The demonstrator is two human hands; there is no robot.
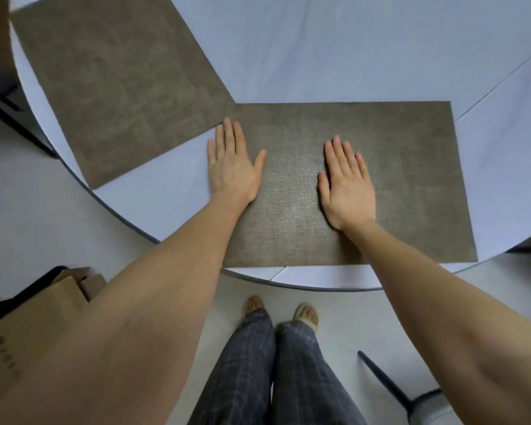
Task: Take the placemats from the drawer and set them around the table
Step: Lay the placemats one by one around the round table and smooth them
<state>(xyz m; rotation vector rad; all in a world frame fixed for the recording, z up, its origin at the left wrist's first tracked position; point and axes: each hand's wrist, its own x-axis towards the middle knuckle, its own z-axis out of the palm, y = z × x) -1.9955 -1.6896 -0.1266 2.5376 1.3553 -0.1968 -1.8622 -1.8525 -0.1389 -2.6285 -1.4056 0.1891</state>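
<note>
Both forearms reach out, left hand (232, 162) and right hand (347, 182) flat on placemat (411, 179).

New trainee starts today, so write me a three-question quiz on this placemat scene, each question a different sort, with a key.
1. True or false: both hands lie flat with straight fingers.
2. How many placemats lie on the table?
3. The near placemat's far left corner: A) overlaps the second placemat, B) lies well apart from it.

Key
1. True: left hand and right hand lie flat on the near placemat.
2. Two.
3. A: it overlaps the second placemat.
</note>
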